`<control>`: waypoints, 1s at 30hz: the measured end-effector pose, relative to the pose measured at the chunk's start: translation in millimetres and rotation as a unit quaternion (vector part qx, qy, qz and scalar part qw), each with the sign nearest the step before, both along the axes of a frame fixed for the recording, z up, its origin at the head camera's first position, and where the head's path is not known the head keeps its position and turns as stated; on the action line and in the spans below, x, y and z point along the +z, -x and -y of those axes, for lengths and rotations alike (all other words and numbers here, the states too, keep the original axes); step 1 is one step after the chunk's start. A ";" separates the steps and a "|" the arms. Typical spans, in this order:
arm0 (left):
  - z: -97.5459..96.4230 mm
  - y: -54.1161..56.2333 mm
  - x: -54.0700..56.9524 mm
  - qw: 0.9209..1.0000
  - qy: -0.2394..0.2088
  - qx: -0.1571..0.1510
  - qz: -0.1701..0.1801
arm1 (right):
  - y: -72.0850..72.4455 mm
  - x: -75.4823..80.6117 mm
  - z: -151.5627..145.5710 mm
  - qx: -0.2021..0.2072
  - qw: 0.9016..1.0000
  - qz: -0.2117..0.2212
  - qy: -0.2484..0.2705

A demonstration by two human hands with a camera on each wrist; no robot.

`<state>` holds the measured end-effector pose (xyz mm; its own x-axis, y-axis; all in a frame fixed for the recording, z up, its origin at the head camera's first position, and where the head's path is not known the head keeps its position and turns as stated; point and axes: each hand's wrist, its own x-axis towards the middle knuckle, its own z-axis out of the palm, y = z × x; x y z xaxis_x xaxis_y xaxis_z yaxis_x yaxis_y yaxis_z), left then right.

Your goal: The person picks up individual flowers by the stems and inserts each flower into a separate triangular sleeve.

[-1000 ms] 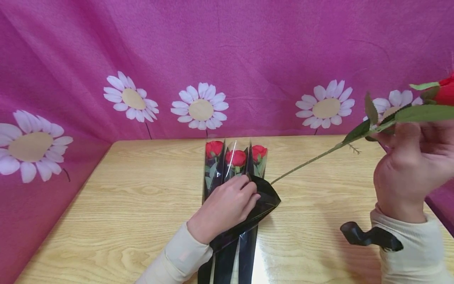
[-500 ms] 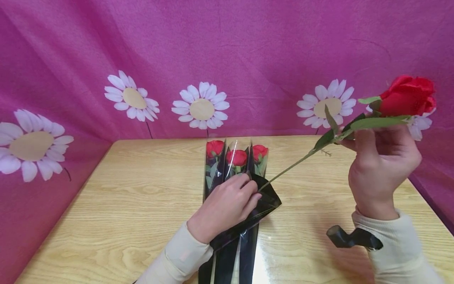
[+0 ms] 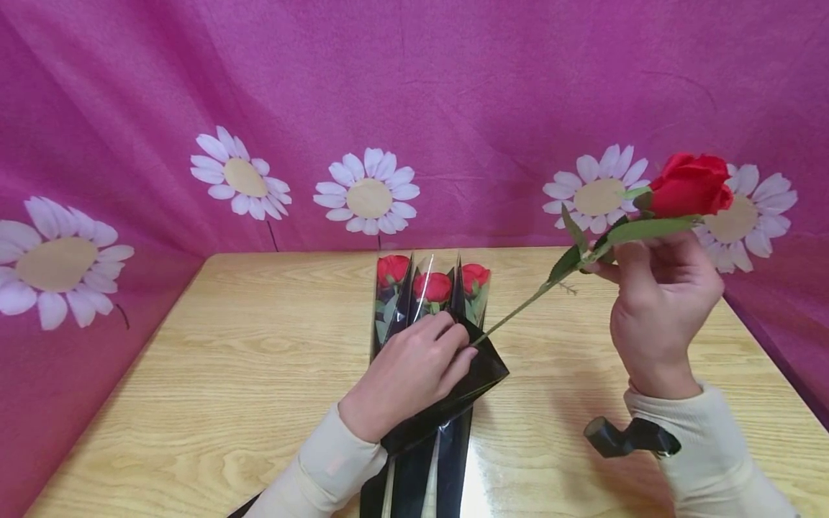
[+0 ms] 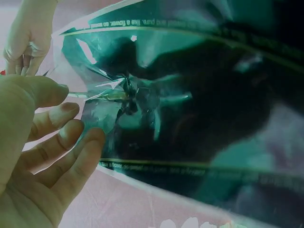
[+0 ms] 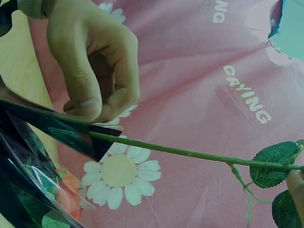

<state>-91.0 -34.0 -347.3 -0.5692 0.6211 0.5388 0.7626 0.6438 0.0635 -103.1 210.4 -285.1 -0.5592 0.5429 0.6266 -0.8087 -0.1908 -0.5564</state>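
My left hand (image 3: 414, 367) pinches the edge of a black flower wrapping sleeve (image 3: 487, 370), its mouth facing right and up. A red rose (image 3: 689, 185) with green leaves is in my right hand (image 3: 660, 309), whose thumb and fingers pinch the stem just by the leaves. The stem (image 5: 190, 153) slants down and left, its lower part inside the sleeve. Through the film in the left wrist view, a stem (image 4: 111, 96) shows past my left fingertips. The right wrist view has my left thumb and fingers at the sleeve's corner, with only a bit of my right hand at the edge.
Three wrapped red roses (image 3: 432, 288) lie side by side on the wooden table (image 3: 259, 345), partly under my left hand and the sleeve. A pink curtain (image 3: 453, 86) printed with white daisies stands behind. A black strap (image 3: 631, 437) sits at my right wrist.
My right hand has moved left with the rose, and the stem has slid further into the sleeve. My left hand has stayed nearly still, gripping the sleeve.
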 end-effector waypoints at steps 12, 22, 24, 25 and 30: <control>0.6 -1.0 2.2 1.000 -0.005 -0.006 -0.017 | 2.9 -7.8 4.2 0.020 1.000 0.008 -0.018; 1.3 -1.7 2.8 0.999 -0.007 -0.006 -0.044 | 2.7 -17.5 13.2 0.079 0.996 0.032 -0.017; 1.3 -1.8 3.0 0.999 -0.006 -0.006 -0.049 | 2.4 -18.7 14.1 0.087 0.996 0.033 -0.018; 1.3 -1.9 3.1 0.999 -0.006 -0.006 -0.051 | 2.0 -19.2 14.3 0.089 0.995 0.034 -0.021; 1.1 -2.2 3.7 0.998 -0.005 -0.006 -0.055 | -1.1 -22.8 18.1 0.097 0.993 0.051 -0.032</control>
<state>-88.8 -35.1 -343.6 -0.4981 0.6216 0.6046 0.7730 0.6342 -0.0151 -102.0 192.3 -307.9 -0.7119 0.3804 0.5904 -0.6987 -0.2990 -0.6499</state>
